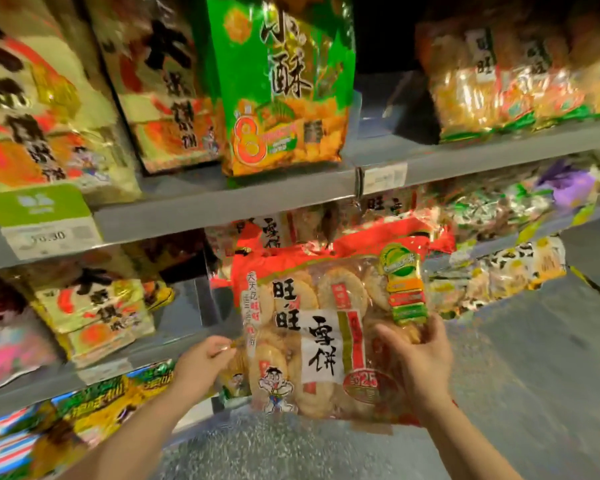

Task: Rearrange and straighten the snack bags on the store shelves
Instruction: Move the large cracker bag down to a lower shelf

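A: Where's the cracker bag (312,334)?
B: Upright, held just below the gray shelf edge (222,206), red bags (378,233) behind it.
A: Hands?
B: Left hand (205,362) pinches its left edge. Right hand (420,358) grips the right side, thumb on front. Both arms reach fwd.

Printed on the clear rice-cracker bag (312,341): 旺旺 and 雪饼 in black, plus 25 in a red badge near the bottom. On the green bag (281,81) on the shelf above: 小酥 and a large 8. On the shelf price tag (49,237): digits ending .30, the rest blurred.
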